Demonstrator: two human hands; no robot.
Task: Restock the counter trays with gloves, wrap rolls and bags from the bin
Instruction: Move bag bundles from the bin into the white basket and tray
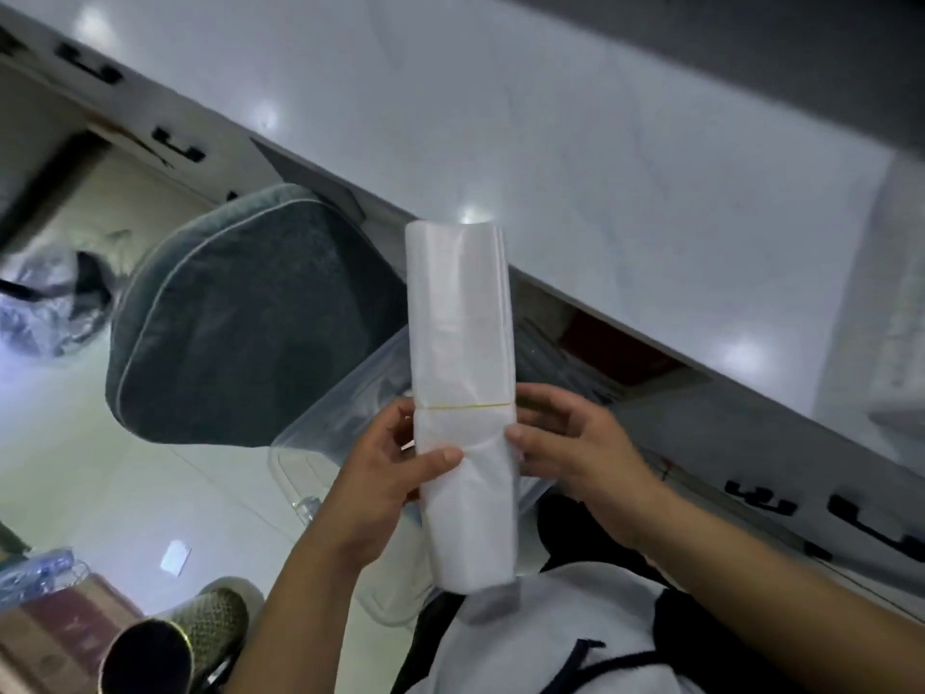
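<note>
A long white bundle of plastic bags [463,343], bound by a thin yellow rubber band, stands nearly upright in the middle of the head view. My left hand [390,468] grips its lower left side, thumb across the front. My right hand [565,438] holds the right edge at the same height, thumb on the front. Behind and below the bundle sits the clear plastic bin [345,418], partly hidden by my hands. The white counter [600,157] runs diagonally across the top. A pale tray-like object [896,313] lies at the counter's right edge, blurred.
A grey cushioned chair [240,318] stands left of the bin, under the counter edge. Crumpled clear plastic [45,303] lies on the floor at far left. A mesh cup [170,638] and a reddish box [55,633] are at the lower left. Drawers with black handles [851,513] line the counter front.
</note>
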